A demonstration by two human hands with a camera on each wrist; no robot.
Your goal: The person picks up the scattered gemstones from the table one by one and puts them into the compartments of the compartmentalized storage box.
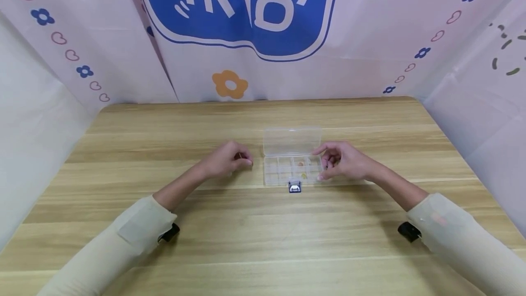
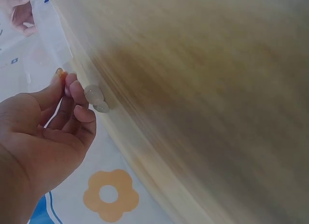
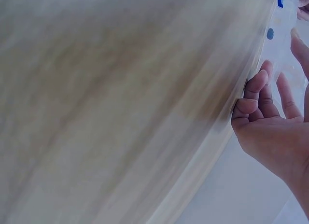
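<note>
A clear plastic compartment box (image 1: 271,179) stands on the table with its lid (image 1: 291,140) raised at the back and a blue latch (image 1: 294,187) at its front. To its left, my left hand (image 1: 228,160) pinches a small orange stone (image 2: 60,72) between thumb and forefinger. Two clear, pale stones (image 2: 94,94) show beside the curled fingers of that hand in the left wrist view. My right hand (image 1: 347,161) grips the right end of the box, thumb at the front corner and forefinger toward the back. Inside lie an orange piece (image 1: 301,164) and a yellowish piece (image 1: 304,176).
The wood-grain table (image 1: 263,236) extends around the box. Behind it hangs a white printed cloth (image 1: 349,72) with an orange flower (image 1: 222,79) and a blue emblem. Black wrist devices (image 1: 409,231) sit under both sleeves.
</note>
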